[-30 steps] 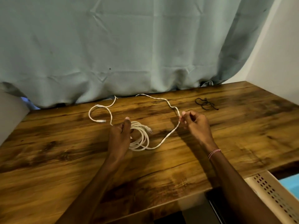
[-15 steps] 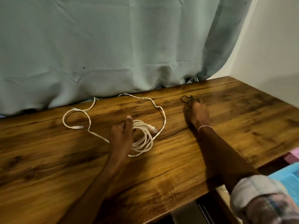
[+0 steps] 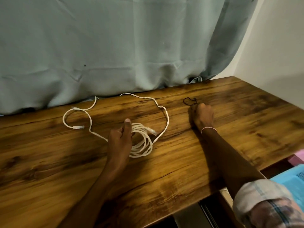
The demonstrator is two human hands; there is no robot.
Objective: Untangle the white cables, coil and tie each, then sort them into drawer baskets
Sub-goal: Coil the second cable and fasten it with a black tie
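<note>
A white cable lies on the wooden table (image 3: pixel 181 162). Part of it is wound into a coil (image 3: pixel 144 145), and its loose end runs in wide loops (image 3: pixel 166 116) toward the curtain. My left hand (image 3: pixel 120 139) grips the coil at its left side, thumb up, fingers curled under the strands. A thin black tie (image 3: pixel 189 101) lies farther right, near the back. My right hand (image 3: pixel 203 116) is on the tie's near end, fingers curled and pinching it.
A grey-green curtain (image 3: pixel 115 55) hangs along the table's back edge, and a white wall (image 3: pixel 279 55) stands at the right. Below the front right edge are a blue basket (image 3: pixel 292 178) and a pink one (image 3: pixel 297 157).
My right hand let go of the white cable, moved right to the black tie and has curled onto it. The left hand stays on the coil.
</note>
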